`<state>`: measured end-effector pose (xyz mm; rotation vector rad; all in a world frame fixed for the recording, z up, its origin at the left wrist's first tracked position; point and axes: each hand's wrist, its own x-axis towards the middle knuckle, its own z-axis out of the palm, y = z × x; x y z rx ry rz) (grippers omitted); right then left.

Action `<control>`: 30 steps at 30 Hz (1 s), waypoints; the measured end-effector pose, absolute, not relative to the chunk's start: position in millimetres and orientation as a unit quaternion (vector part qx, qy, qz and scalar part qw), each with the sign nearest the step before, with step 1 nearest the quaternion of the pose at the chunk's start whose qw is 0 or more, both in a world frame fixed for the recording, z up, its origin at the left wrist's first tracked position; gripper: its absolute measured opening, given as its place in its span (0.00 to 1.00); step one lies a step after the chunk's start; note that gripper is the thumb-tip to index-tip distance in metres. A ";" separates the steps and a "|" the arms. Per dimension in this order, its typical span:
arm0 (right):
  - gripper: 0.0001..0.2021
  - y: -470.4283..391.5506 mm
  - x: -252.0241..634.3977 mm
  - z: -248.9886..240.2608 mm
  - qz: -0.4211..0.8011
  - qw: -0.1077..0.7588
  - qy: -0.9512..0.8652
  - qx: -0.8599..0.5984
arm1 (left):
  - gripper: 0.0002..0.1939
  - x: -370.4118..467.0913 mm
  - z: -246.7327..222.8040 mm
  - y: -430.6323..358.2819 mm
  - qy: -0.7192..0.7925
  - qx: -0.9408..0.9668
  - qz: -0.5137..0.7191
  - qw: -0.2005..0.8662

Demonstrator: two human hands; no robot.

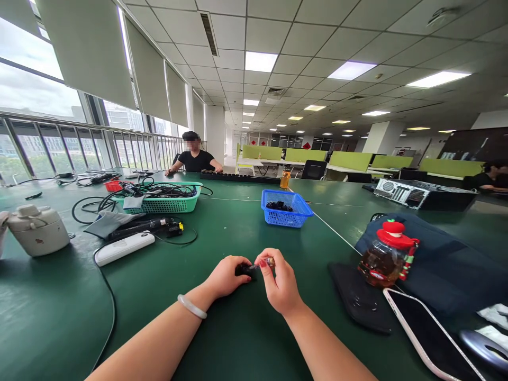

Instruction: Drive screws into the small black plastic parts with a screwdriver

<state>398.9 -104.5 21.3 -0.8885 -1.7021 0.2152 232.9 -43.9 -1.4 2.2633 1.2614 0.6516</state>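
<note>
On the green table (222, 227), my left hand (228, 276) is closed around a small black part (245, 271), its thumb and fingers on either side. My right hand (278, 278) pinches a small tool with a clear handle (271, 262). The tool's thin metal shaft points left and meets the black part. A white bangle (192, 307) circles my left wrist. Beyond my hands stands a blue basket (288, 216) with small black pieces (279, 206) in it.
A green basket (174, 203) of cables, a white power strip (125, 248) and a beige bottle (38, 230) are at left. At right lie a black pouch (359, 296), a phone (431, 333) and a red-lidded jar (384, 256). A person (194, 159) sits across the table.
</note>
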 end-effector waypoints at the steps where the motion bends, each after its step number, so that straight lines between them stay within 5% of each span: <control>1: 0.05 -103.9 398.9 20.8 0.092 0.564 -0.727 -0.380 | 0.17 232.9 -1.1 -44.1 0.458 0.825 0.236 0.231; 9: 0.05 -107.3 397.0 23.8 0.088 0.503 -0.771 -0.380 | 0.14 232.9 -2.0 -44.8 0.435 0.842 0.240 0.207; 18: 0.03 -116.0 359.4 3.7 -0.064 0.215 -0.937 -0.268 | 0.19 231.8 -7.9 -37.7 0.484 0.815 0.229 0.219; 30: 0.04 -116.2 367.3 11.7 -0.006 0.259 -0.921 -0.292 | 0.17 230.0 -11.8 -35.1 0.471 0.823 0.244 0.205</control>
